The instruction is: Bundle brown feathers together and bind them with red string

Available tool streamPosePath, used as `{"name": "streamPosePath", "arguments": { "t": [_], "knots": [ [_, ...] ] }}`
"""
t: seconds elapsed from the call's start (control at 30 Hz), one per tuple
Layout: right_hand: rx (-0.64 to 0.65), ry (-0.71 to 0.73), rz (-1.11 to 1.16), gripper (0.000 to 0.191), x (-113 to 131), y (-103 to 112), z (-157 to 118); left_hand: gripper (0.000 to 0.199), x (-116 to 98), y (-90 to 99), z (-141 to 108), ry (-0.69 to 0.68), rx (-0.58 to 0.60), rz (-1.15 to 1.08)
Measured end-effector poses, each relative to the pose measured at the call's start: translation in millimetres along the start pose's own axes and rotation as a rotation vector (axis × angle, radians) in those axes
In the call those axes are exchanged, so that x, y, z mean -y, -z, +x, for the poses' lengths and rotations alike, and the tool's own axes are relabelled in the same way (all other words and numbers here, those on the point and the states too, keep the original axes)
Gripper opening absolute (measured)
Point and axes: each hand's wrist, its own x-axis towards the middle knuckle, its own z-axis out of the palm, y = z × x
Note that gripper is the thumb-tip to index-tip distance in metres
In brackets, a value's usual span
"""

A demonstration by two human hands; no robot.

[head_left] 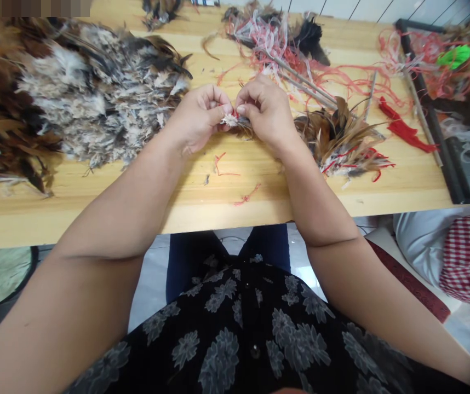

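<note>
Light wood-grain table (pixel 333 194), crowded. Left end: big feather pile (pixel 107 93), grey-white fluff up top, brown plumes along the far-left side. Small dark feather clump (pixel 159 12) sat at the back edge. Back centre: pink-and-white ribbon tangle (pixel 268 35), thin rods (pixel 307 81) just beside it. Right of centre: brown feather bunch (pixel 325 137) with red ties. Further right: red strip (pixel 405 128), then black-framed tray (pixel 448 169). Red thread scraps (pixel 246 197) lay near the front edge.

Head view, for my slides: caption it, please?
Left hand and right hand pinch a feather tuft with red string over a wooden table.
</note>
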Motion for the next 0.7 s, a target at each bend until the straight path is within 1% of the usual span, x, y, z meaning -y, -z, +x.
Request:
{"name": "streamPosePath", "arguments": {
  "t": [0.13,0.23,0.33,0.4,0.5,0.6,0.7],
  "knots": [
    [-0.003,-0.01,0.034,0.019,-2.2,5.7,1.2,0.063,0.9,-1.7,3.0,0.013,-0.036,0.028],
    [0.01,-0.036,0.034,0.016,-2.7,7.6,2.1,0.064,-1.6,-3.4,2.7,0.008,-0.065,0.035],
    [0.067,-0.059,0.051,0.005,-0.2,11.6,0.0,0.062,-5.0,-2.8,0.9,0.004,-0.047,0.019],
    [0.109,-0.064,0.048,0.004,1.6,14.7,-1.9,0.057,-6.7,-1.4,0.1,0.008,-0.033,0.014],
    [0.127,-0.044,0.059,0.007,1.5,17.0,-3.5,0.054,-6.8,0.2,0.9,0.017,-0.044,0.037],
    [0.132,-0.035,0.066,0.009,-1.5,16.9,-4.3,0.058,-5.0,1.2,3.5,-0.003,-0.059,0.04],
    [0.138,-0.007,0.06,0.01,-4.4,17.9,-5.6,0.053,-3.8,3.0,5.7,-0.023,-0.088,0.069]
  ]
}}
